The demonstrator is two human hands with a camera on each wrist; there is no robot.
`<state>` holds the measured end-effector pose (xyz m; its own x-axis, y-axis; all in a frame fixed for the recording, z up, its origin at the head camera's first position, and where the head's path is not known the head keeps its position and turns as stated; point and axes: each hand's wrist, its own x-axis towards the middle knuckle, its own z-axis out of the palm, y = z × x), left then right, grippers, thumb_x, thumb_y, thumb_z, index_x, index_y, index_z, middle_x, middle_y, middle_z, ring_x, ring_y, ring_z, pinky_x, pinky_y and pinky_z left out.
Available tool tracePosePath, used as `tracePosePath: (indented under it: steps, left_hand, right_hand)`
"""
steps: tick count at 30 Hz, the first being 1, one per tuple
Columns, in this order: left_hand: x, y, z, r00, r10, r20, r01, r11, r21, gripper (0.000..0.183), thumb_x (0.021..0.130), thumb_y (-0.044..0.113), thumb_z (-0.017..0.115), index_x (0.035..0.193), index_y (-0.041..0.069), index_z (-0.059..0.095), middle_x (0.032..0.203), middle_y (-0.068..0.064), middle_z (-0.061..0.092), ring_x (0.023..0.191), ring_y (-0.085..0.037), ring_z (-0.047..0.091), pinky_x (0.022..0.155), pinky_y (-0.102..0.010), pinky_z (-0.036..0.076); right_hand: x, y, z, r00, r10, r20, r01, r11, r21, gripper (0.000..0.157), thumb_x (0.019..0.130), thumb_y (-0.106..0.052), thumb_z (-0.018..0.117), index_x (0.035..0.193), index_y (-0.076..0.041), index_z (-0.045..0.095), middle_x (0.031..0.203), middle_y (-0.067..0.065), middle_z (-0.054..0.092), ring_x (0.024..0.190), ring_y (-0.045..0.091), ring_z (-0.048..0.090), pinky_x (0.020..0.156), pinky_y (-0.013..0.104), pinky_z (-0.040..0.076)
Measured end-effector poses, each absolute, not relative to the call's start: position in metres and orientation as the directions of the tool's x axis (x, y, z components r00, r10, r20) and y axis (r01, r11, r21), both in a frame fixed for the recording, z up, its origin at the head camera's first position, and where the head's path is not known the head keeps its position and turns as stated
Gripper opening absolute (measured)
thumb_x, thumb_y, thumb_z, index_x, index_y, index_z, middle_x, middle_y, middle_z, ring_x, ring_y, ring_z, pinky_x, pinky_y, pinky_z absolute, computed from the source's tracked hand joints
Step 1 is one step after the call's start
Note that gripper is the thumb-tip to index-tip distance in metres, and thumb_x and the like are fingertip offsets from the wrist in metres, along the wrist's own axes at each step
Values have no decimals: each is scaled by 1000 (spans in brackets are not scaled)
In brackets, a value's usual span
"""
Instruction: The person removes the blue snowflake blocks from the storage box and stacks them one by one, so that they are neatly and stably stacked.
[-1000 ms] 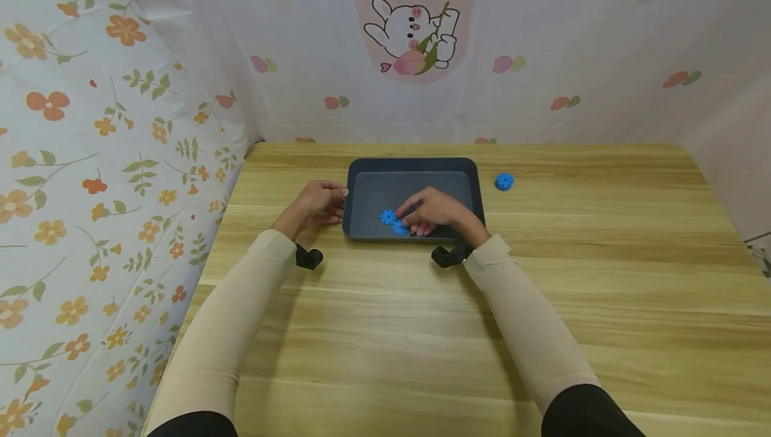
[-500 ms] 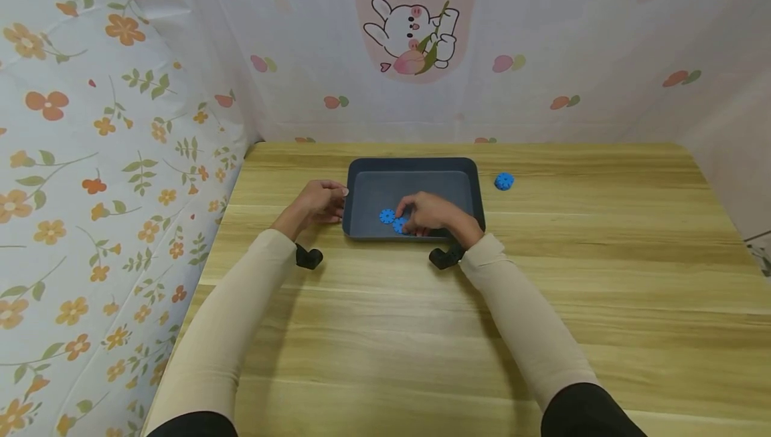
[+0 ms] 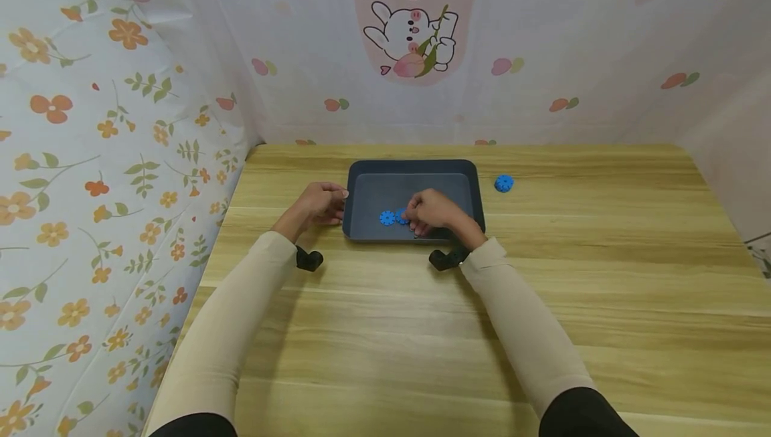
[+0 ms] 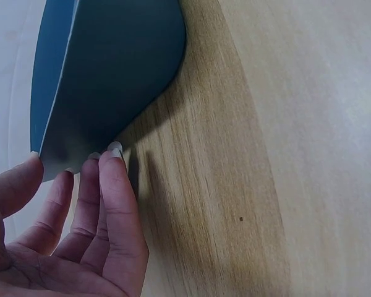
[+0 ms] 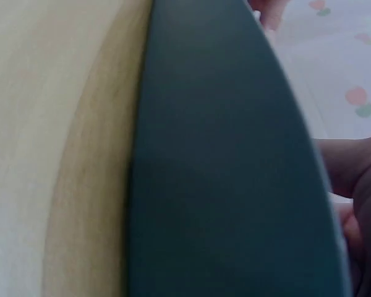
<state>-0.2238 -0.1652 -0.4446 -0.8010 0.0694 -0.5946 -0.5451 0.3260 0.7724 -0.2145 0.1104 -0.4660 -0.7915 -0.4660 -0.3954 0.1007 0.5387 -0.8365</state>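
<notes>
A dark grey tray (image 3: 373,189) lies on the table, and two blue notched discs (image 3: 387,218) are inside it, side by side near the front. My right hand (image 3: 436,211) is over the tray, thumb and index finger pinching the right-hand blue disc (image 3: 400,216) and partly covering it. At the tray's left end, my left hand (image 3: 322,203) holds the wall, with its thumb on the rim and the other fingers against the outside. In the right wrist view, the tray wall (image 5: 216,154) hides the discs and most of the right hand (image 5: 365,179).
On the wooden table (image 3: 385,330), right of the tray, sits another blue notched piece (image 3: 504,183). A white printed cloth (image 3: 289,29) hangs behind the table, and a floral cloth (image 3: 108,223) runs along its left side.
The right-hand disc has shifted slightly away from the front wall, now level with the other disc. My right hand's fingers have closed on its edge. My left hand stays at the tray's end.
</notes>
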Motion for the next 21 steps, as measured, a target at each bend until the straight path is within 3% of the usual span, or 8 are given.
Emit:
tracePosePath:
  steps: [9,14,21]
  left_hand:
    - [-224,-165,-446,-804,74,-590,-538,331,775,30,100,22,57,126,9,58,95,-9,65,72,-18,66,67,-32,57]
    - [-224,-165,-445,-805,82,-587,-533,336,777,31,100,23,57,127,8,58,96,-8,64,72,-18,65,70,-33,57]
    - [-222,-164,-442,-798,88,-596,-538,339,772,32,100,24,57,128,9,57,101,-10,63,72,-18,65,72,-33,56]
  right_hand:
    - [-224,140,-457,-922,-259,-288,202,311,-929,24,96,-16,62,112,1,62,81,15,69,62,19,70,67,40,59]
    - [-226,163,-444,-957,-147,-249,220,192,-957,34,98,-14,58,128,3,57,79,10,68,63,15,69,74,43,58]
    - [-225,199,-436,-971,-45,-237,231,98,-968,44,101,-12,53,141,4,45,77,2,67,61,10,67,67,28,58]
